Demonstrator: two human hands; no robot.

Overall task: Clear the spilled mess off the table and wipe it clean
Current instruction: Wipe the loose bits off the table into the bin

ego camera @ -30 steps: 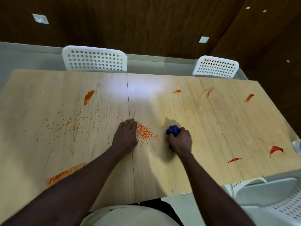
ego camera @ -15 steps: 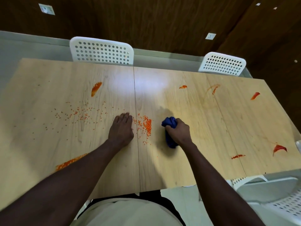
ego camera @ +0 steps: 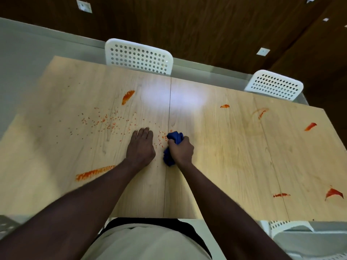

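My right hand (ego camera: 181, 150) grips a bunched blue cloth (ego camera: 173, 138) pressed on the wooden table (ego camera: 225, 156). My left hand (ego camera: 141, 146) rests flat on the table just to its left, fingers straight and together. A small cluster of orange grains (ego camera: 160, 140) lies between the two hands. More orange grains (ego camera: 105, 123) are scattered to the left. Orange-red sauce smears mark the table: one at far left (ego camera: 128, 96), a long one near the left forearm (ego camera: 94, 173), and several (ego camera: 334, 193) on the right side.
Two white perforated chairs (ego camera: 139, 57) (ego camera: 274, 85) stand at the table's far edge. Another white chair (ego camera: 289, 228) sits at the near right corner. A seam (ego camera: 167, 175) runs down the table between my hands.
My right hand has swept the cloth leftward toward my left hand, squeezing the grain pile into a narrower gap. The camera has tilted, shifting the table lower in view.
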